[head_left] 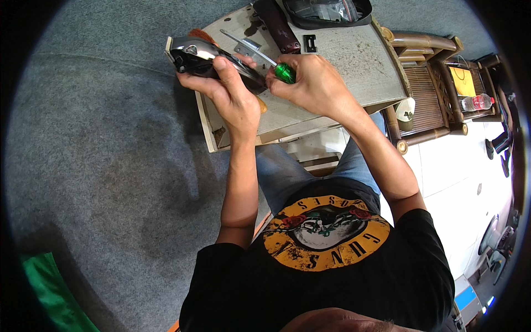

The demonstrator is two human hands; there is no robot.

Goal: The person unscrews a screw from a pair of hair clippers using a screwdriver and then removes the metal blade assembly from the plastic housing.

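My left hand (235,99) is closed around a silver and black hair clipper (202,54), its blade end toward the upper left. In my right hand (315,83) is the green handle of a screwdriver (285,72). The screwdriver's metal shaft slants up and left, its tip free above the table beside the clipper. A small silver metal plate (251,46) lies by the shaft. Behind the clipper and my left hand, a brush shows reddish-brown bristles (202,35). Further back lie a dark maroon clipper housing (277,27) and a small black plastic part (310,43).
The worn wooden table (337,77) carries scattered dark bits. An open black case (329,15) stands at its far edge. To the right are a bamboo chair (423,94), a cap (405,113), a yellow paper bag (462,82) and a plastic bottle (475,103).
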